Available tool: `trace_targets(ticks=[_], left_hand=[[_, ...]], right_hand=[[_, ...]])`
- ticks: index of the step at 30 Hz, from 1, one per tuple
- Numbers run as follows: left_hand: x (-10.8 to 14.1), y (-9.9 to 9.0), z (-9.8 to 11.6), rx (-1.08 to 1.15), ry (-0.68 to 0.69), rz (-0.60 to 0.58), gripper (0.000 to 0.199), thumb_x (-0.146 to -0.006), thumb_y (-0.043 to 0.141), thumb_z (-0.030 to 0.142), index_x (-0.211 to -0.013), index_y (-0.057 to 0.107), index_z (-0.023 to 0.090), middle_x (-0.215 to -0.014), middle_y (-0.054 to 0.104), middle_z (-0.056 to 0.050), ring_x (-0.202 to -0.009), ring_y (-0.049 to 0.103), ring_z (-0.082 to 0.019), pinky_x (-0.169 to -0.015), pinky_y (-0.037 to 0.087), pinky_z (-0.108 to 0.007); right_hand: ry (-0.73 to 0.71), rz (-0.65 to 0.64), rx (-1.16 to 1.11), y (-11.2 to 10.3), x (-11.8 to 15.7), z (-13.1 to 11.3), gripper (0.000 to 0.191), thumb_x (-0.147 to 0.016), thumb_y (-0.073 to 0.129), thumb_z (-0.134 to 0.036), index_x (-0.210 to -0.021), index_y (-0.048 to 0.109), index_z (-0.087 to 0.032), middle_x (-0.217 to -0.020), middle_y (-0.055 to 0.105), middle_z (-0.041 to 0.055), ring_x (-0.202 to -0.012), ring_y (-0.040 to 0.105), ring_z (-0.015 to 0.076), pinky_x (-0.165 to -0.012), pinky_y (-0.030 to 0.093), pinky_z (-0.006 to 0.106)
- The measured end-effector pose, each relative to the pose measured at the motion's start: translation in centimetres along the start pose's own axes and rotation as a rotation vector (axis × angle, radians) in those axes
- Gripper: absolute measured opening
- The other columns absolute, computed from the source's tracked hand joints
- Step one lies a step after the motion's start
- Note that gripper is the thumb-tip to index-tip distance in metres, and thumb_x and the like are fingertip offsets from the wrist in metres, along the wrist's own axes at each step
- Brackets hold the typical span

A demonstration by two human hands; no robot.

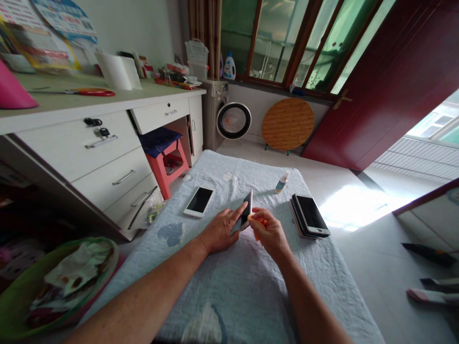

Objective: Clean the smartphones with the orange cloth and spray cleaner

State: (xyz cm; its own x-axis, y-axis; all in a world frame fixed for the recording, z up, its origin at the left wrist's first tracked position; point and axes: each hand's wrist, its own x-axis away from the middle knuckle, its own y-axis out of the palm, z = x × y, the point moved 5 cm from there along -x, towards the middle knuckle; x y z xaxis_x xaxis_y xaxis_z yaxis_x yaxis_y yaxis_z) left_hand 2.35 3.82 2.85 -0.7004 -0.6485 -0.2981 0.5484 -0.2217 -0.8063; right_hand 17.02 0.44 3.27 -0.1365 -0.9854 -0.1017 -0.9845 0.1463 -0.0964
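Note:
A smartphone [246, 210] stands tilted on its edge over the cloth-covered table, its dark screen facing left. My left hand [223, 230] grips it, fingers along the screen and thumb near the lower end. At the phone's right side, my right hand [269, 231] pinches an orange cloth [258, 226], partly hidden by the fingers, against the edge. A white smartphone [199, 201] lies face up to the left. Over on the right is a stack of phones [311, 216], and behind it stands a small spray bottle [282, 182].
The table wears a pale blue quilted cover [229, 296]. To the left are a white desk [107, 157], a red stool [165, 160] and a green basket [103, 286] of waste. Beyond stand a washing machine [213, 98] with its door open and a round wooden tabletop [288, 123].

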Motion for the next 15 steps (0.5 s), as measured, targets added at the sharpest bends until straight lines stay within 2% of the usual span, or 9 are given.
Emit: trace_targets(ticks=[6, 9, 13, 15], left_hand=[[-0.45, -0.23, -0.09, -0.089, 0.047, 0.029, 0.059, -0.093, 0.035, 0.012, -0.147, 0.02, 0.028, -0.106, 0.062, -0.005, -0.093, 0.057, -0.019, -0.088, 0.046, -0.034], [-0.62, -0.53, 0.02, -0.131, 0.096, 0.062, 0.056, -0.093, 0.035, 0.01, -0.145, 0.025, 0.03, -0.11, 0.059, -0.005, -0.098, 0.056, -0.019, -0.091, 0.046, -0.034], [-0.71, -0.65, 0.09, -0.171, 0.101, 0.054, 0.054, -0.092, 0.038, 0.009, -0.141, 0.037, 0.033, -0.116, 0.055, -0.006, -0.1, 0.054, -0.02, -0.091, 0.047, -0.035], [-0.73, -0.65, 0.13, -0.181, 0.092, 0.046, 0.05, -0.093, 0.04, 0.01, -0.138, 0.041, 0.032, -0.117, 0.054, -0.006, -0.102, 0.053, -0.021, -0.091, 0.047, -0.035]], right_hand=[[-0.143, 0.015, 0.187, 0.16, 0.07, -0.27, 0.018, -0.08, 0.062, -0.036, -0.078, 0.059, -0.018, -0.11, 0.059, 0.0075, -0.054, 0.051, 0.0051, -0.045, 0.044, 0.019], [-0.198, 0.011, 0.257, 0.36, 0.13, -0.46, 0.014, -0.081, 0.06, -0.033, -0.079, 0.059, -0.018, -0.108, 0.059, 0.0063, -0.058, 0.055, 0.0067, -0.051, 0.046, 0.02], [-0.293, 0.018, 0.36, 0.59, 0.08, -0.82, 0.009, -0.079, 0.062, -0.027, -0.078, 0.06, -0.019, -0.101, 0.061, 0.0052, -0.08, 0.06, 0.0129, -0.072, 0.049, 0.024], [-0.291, 0.022, 0.405, 0.61, 0.02, -0.84, 0.011, -0.079, 0.061, -0.029, -0.076, 0.06, -0.018, -0.093, 0.061, 0.0043, -0.08, 0.059, 0.0132, -0.074, 0.048, 0.024]])
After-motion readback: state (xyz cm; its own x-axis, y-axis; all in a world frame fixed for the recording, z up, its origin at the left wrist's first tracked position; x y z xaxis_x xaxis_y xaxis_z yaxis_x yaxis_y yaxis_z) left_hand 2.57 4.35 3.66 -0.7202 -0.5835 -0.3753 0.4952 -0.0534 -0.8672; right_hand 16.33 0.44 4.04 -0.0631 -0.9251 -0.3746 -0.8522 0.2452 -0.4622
